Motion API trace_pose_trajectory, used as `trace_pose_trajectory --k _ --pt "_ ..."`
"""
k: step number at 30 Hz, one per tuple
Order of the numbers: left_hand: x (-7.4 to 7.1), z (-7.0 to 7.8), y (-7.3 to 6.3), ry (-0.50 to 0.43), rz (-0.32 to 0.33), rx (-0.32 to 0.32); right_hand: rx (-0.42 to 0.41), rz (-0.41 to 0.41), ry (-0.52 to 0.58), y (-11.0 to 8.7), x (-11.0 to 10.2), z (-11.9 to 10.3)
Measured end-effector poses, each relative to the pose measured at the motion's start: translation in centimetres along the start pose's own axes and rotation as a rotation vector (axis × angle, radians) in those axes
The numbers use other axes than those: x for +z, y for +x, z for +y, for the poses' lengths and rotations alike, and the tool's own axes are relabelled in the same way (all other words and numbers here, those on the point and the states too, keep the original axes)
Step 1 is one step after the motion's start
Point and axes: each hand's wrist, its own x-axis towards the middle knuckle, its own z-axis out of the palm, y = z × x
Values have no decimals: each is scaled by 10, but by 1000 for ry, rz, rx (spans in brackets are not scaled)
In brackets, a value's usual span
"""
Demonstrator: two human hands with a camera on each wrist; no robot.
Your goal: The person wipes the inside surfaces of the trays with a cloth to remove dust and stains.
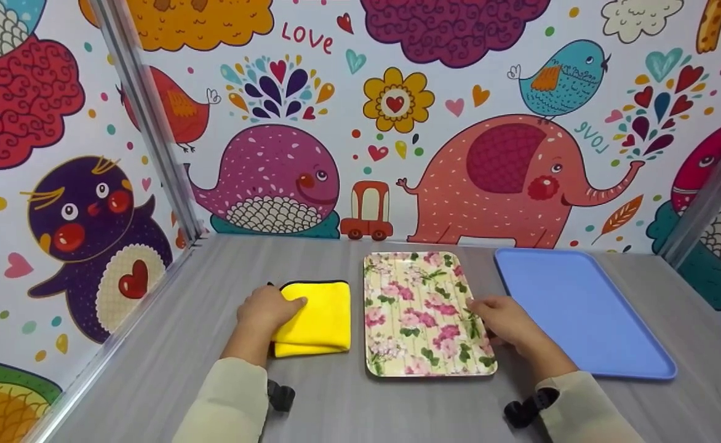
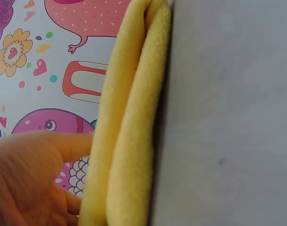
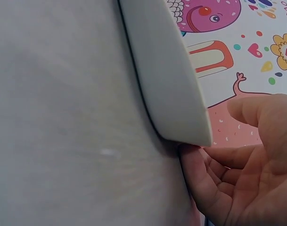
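A folded yellow cloth [image 1: 317,320] with a dark edge lies on the grey table. My left hand [image 1: 268,314] grips its left side, thumb on top; the other fingers are mostly hidden. In the left wrist view the left hand [image 2: 30,174] is beside the thick folds of the cloth [image 2: 129,127]. A floral tray [image 1: 419,320] with pink flowers lies right of the cloth. At its right rim, my right hand [image 1: 508,323] holds the edge, thumb above. The right wrist view shows curled fingers of the right hand [image 3: 247,174] under the pale side of the tray [image 3: 176,84].
A plain blue tray [image 1: 588,320] lies to the right, close behind my right hand. The grey table [image 1: 336,406] ends at a back wall [image 1: 397,166] printed with cartoon animals. Side panels with metal corner strips [image 1: 151,117] stand left and right.
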Motion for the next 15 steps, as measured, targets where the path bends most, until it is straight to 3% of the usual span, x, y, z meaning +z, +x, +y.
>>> trace_pose_trajectory --k 11,15 --pt "0 -8 3 -155 -32 -24 -44 20 -50 0 1 4" --pt "0 -9 3 -174 -39 1 -87 6 -58 -1 1 5"
